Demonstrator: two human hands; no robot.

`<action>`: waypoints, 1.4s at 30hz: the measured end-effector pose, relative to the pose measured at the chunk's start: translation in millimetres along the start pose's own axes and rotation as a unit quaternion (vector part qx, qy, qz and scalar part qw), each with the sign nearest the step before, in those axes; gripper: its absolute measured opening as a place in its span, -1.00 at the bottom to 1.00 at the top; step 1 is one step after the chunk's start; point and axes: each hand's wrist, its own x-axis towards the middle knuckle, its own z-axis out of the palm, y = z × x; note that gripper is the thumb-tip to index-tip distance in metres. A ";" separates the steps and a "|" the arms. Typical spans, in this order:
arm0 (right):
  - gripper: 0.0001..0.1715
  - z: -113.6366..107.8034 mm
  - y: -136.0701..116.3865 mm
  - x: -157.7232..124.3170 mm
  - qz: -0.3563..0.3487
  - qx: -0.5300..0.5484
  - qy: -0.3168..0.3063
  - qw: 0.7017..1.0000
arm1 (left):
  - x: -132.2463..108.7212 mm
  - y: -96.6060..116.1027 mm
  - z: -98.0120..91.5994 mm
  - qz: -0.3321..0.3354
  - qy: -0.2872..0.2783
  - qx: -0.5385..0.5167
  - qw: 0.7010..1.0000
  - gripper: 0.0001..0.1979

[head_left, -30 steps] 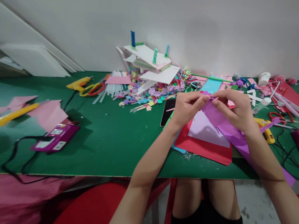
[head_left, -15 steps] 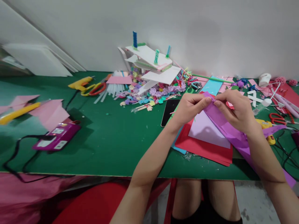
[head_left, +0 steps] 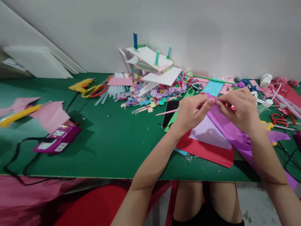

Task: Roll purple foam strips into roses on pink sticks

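My left hand (head_left: pixel 194 112) is closed, thumb and finger pinching one end of a long strip of purple crepe paper (head_left: pixel 223 124). Close beside it, my right hand (head_left: pixel 240 108) pinches the same end, its fingertips nearly meeting the left ones. From there the strip runs down under my right forearm to the table edge. A thin pink stick (head_left: pixel 166 112) juts out leftward from behind my left hand; its other end is hidden, perhaps in the palm. Beneath my hands lie a lilac sheet (head_left: pixel 207 133) and red sheets (head_left: pixel 207 152).
A black phone (head_left: pixel 167 120) lies left of the sheets. Behind stands a white board structure (head_left: pixel 150 58) over colourful trimmings. A yellow glue gun (head_left: pixel 81 84), scissors (head_left: pixel 98 90) and a purple power strip (head_left: pixel 57 139) are at left. Red scissors (head_left: pixel 278 120) and a bottle (head_left: pixel 265 105) lie at right.
The pink stick now sticks out farther to the left of my left hand. Both hands have shifted slightly, still pinching the crepe paper. My right fingers have curled a little differently.
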 end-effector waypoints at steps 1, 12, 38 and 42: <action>-0.77 0.1 -0.4 -0.1 0.000 -0.004 -0.003 1.000 | 0.2 0.5 0.1 0.000 0.004 0.006 1.000 -0.40; -0.76 1.7 -4.4 -0.3 -0.002 0.029 0.008 1.000 | 2.1 -0.2 3.3 -0.020 0.051 -0.075 0.996 -0.42; -0.77 -8.6 -9.5 0.9 -0.057 0.097 -0.037 0.993 | 2.3 -12.9 -19.8 -0.094 -0.256 -0.319 0.908 -0.36; -0.81 -8.2 -11.6 1.1 -0.095 0.088 -0.033 0.991 | 3.1 -10.5 -22.4 -0.116 -0.342 -0.379 0.852 -0.43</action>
